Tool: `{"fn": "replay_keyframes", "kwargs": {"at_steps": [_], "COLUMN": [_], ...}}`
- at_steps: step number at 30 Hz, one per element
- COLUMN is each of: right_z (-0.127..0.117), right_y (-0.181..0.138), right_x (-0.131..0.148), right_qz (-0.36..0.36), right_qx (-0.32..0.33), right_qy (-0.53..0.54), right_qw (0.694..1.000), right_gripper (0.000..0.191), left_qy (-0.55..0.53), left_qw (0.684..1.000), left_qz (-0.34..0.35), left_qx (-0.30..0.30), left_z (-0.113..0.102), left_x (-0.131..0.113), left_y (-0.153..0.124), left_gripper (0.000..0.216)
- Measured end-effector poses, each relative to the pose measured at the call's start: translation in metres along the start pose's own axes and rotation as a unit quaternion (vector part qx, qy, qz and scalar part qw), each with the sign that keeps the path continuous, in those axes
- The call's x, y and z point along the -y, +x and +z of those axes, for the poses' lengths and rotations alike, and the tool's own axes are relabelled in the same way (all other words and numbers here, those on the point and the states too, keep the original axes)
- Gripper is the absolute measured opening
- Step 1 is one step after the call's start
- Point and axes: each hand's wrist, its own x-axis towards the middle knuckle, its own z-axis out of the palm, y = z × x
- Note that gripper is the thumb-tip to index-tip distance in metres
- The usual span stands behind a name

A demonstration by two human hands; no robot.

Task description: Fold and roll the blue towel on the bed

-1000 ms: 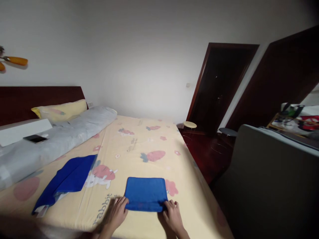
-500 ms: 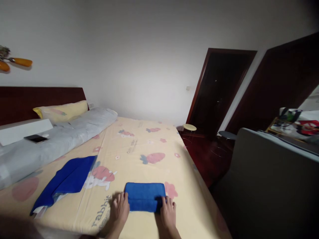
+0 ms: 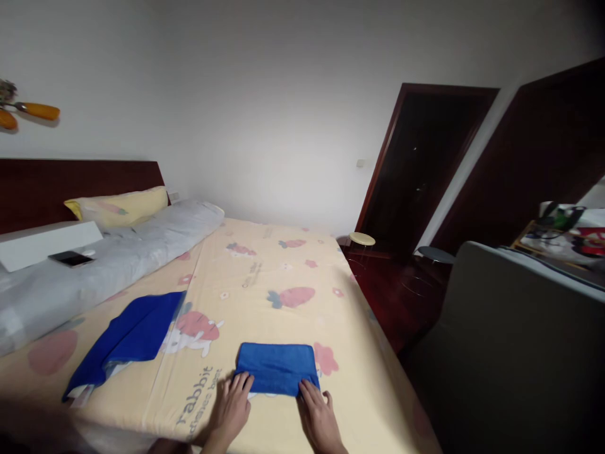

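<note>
A blue cloth [image 3: 276, 362], folded into a rectangle, lies flat on the bed's patterned sheet. My left hand [image 3: 235, 403] rests on its near left corner, fingers stretched out over the fabric. At the near right corner, the fingers of my right hand [image 3: 320, 413] lie extended on the cloth, pressing it against the bed. Farther left is a second, darker blue cloth [image 3: 132, 331], loosely spread, with a pale label at its near end; neither hand touches it.
A long grey bundle [image 3: 155, 236] lies along the headboard side, with a phone [image 3: 72, 258] and a white box [image 3: 50, 243] on it. Behind is a yellow pillow [image 3: 123, 207]. Stools [image 3: 362, 239] and a dark grey panel [image 3: 515, 353] stand to the right.
Both hands have shifted from gripping the cloth's side edges to lying flat on its near corners. The crease across the cloth is less distinct now. The view has tilted slightly.
</note>
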Motion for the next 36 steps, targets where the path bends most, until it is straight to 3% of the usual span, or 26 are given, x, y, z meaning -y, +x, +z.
{"fn": "replay_keyframes", "kwargs": {"at_steps": [8, 12, 16, 20, 24, 28, 30, 34, 36], "right_z": [0.006, -0.012, -0.022, -0.016, -0.007, -0.002, -0.005, -0.017, -0.019], "right_y": [0.017, 0.03, 0.019, -0.001, 0.0, 0.02, 0.028, 0.031, 0.029], "right_x": [0.007, 0.004, -0.005, -0.009, 0.01, 0.036, 0.036, 0.01, 0.0], "right_qz": [0.102, 0.091, 0.047, 0.029, 0.044, -0.036, -0.032, 0.073, 0.095], "right_qx": [0.027, 0.035, 0.034, 0.051, 0.067, 0.133, 0.177, 0.219, 0.224], "right_qy": [-0.012, 0.017, 0.04, 0.04, 0.025, 0.084, 0.109, 0.074, 0.054], "right_qw": [0.994, 0.995, 0.997, 0.997, 0.996, 0.987, 0.978, 0.97, 0.968], "right_gripper": [0.039, 0.037, 0.037, 0.035, 0.05, 0.07, 0.073, 0.076, 0.077], "left_qy": [0.028, 0.038, 0.053, 0.043, 0.038, -0.006, -0.023, -0.025, -0.019], "left_qw": [0.999, 0.999, 0.997, 0.999, 0.997, 0.987, 0.981, 0.985, 0.986], "left_qz": [-0.013, 0.016, 0.048, 0.011, -0.031, 0.085, 0.101, 0.002, -0.015], "left_qx": [-0.026, -0.019, -0.025, 0.018, 0.066, 0.136, 0.165, 0.17, 0.167], "left_z": [-0.002, -0.014, -0.018, -0.011, -0.013, -0.023, -0.03, -0.045, -0.05], "left_x": [0.009, 0.014, 0.022, 0.029, 0.004, -0.04, -0.045, -0.017, -0.002], "left_y": [0.009, 0.015, 0.005, -0.014, -0.012, 0.005, 0.01, 0.009, 0.007], "left_gripper": [0.05, 0.047, 0.047, 0.052, 0.067, 0.093, 0.095, 0.085, 0.083]}}
